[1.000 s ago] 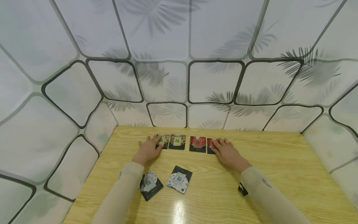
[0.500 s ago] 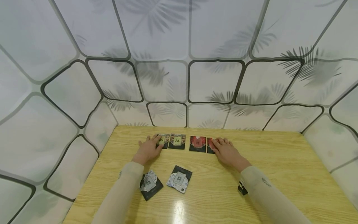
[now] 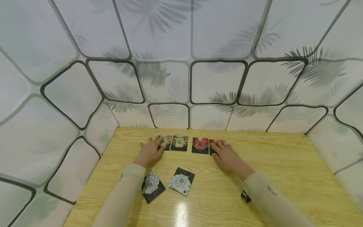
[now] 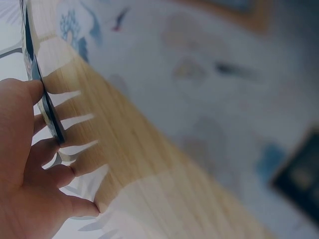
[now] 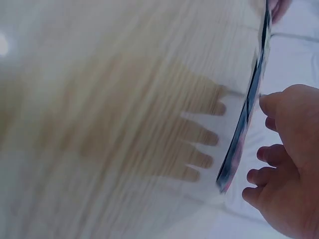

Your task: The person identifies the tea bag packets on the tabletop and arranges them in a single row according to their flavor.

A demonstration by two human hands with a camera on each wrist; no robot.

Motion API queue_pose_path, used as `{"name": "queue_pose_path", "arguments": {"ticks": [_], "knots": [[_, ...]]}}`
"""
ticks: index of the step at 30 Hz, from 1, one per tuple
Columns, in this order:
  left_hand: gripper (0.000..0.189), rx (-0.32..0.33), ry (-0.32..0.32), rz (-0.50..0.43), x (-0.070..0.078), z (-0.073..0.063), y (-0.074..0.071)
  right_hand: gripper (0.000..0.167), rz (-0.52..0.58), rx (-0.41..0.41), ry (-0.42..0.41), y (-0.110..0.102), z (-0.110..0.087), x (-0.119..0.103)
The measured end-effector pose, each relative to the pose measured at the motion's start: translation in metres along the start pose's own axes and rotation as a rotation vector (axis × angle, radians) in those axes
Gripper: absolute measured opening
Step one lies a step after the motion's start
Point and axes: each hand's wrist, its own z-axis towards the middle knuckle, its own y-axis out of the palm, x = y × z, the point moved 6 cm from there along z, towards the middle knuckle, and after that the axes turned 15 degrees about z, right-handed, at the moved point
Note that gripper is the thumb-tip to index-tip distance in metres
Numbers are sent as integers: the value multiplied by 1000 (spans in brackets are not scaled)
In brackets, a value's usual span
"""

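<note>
In the head view, my left hand (image 3: 149,152) rests its spread fingers on the leftmost flat packet (image 3: 168,143), which has a green label. A matching green-labelled packet (image 3: 179,143) lies beside it. My right hand (image 3: 229,159) is over the rightmost packet (image 3: 211,148), red and black, and covers much of it. Another red packet (image 3: 200,145) lies just left of that one. From the right wrist, the fingers of that hand show loosely bent, with a gap between most of them and the packet edge (image 5: 239,129). The left wrist view has thumb and fingertips at a packet's edge (image 4: 50,112).
Two packets with white-and-blue print lie nearer the person: one tilted (image 3: 153,188) by the left sleeve, one (image 3: 181,181) at the middle. A small black object (image 3: 245,196) shows under the right wrist. A patterned wall (image 3: 218,83) rises behind the wooden table (image 3: 283,164).
My right hand has shifted slightly left and its fingers have lifted a little over the rightmost red packet. My left hand and the other packets stay where they were.
</note>
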Motion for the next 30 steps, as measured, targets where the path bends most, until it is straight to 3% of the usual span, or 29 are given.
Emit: {"name": "queue_pose_path", "arguments": {"ticks": [13,24,30], "knots": [[63,-2,4,9,-1,1,1,53,88,-103,-125,37,-8,-65],[62,6,3,10,1,0,2,50,7,-169,-263,60,-14,-109],[62,-4,-3,5,1,0,0,47,-57,-185,-305,68,-15,-123]]}}
